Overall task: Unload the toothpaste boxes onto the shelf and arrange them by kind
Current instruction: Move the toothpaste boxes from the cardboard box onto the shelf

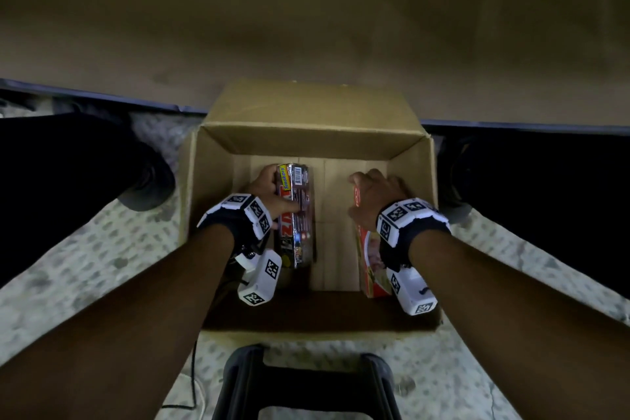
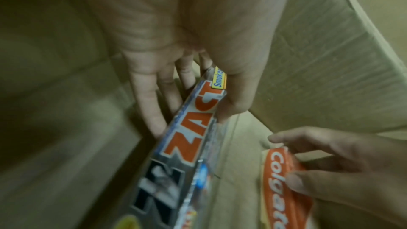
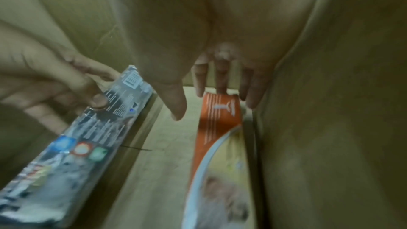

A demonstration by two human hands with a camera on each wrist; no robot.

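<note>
a speckled floor [image 1: 102, 249] carries an open cardboard carton [image 1: 218, 215], and both arms reach down into it. a brown surface [image 1: 306, 10] fills the view beyond the carton's far flap. the person's dark trouser legs [image 1: 51, 181] lie outside the carton on either side of the hands, and a black stool frame [image 1: 306, 382] sits nearer than the wrists, against the carton's near wall.

the left hand [image 1: 269, 189] holds a silver zact smokers toothpaste box [image 1: 296, 215]: the thumb [image 2: 236, 100] presses one long face and the fingers [image 2: 152, 104] wrap the opposite side, so the box is pinched near its far end. it runs lengthwise from the fingertips back past the wrist and appears tipped off the carton floor, though how far cannot be told. the left wrist view reads "zact" in orange letters along the side.

the right hand [image 1: 375, 199] is over a red colgate toothpaste box [image 1: 370, 269] that stands on its long edge just beside the carton's right wall. the fingers [image 3: 221, 76] curl over its far end and the thumb [image 3: 176, 100] hangs on the inner side, close to the box; whether it presses the card cannot be told. the two toothpaste boxes lie roughly parallel, well apart, with bare carton floor between the hands
</note>
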